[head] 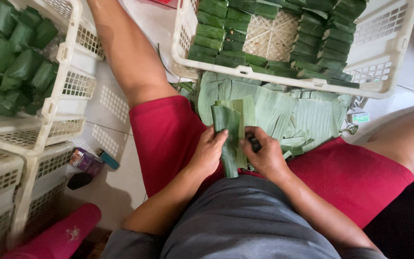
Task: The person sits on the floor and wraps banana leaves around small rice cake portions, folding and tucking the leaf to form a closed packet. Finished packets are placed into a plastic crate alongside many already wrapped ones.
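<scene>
Person sat on the floor w/ legs apart, both hands meeting over the lap on a leaf wrap [229,139], a folded banana-leaf parcel held roughly upright btwn the thighs. Left hand [208,152] was closed round the wrap's left edge, thumb pressed on the front face. Right hand [264,156] was closed on the right edge, and seemed to pinch a small dark object [253,142] as well; what it was, can't tell. Under the wrap lay a pile of flat leaves [283,112], spread across red shorts [168,134] and the floor. Just beyond, a white basket [384,48] held finished green parcels [216,33] packed in rows round the walls, woven base bare in the middle. A 2nd basket [70,57] at left was heaped w/ more parcels, apart from the hands. Small boxes [88,160] lay on the tiles nr the left leg. Judging by looks, the wrap is light and soft, leaf pliable but prone to split along its ribs, surface prob. a bit slick; best held at the folded edges w/ flat fingers, not squeezed mid-body, so folds don't spring open.
</scene>
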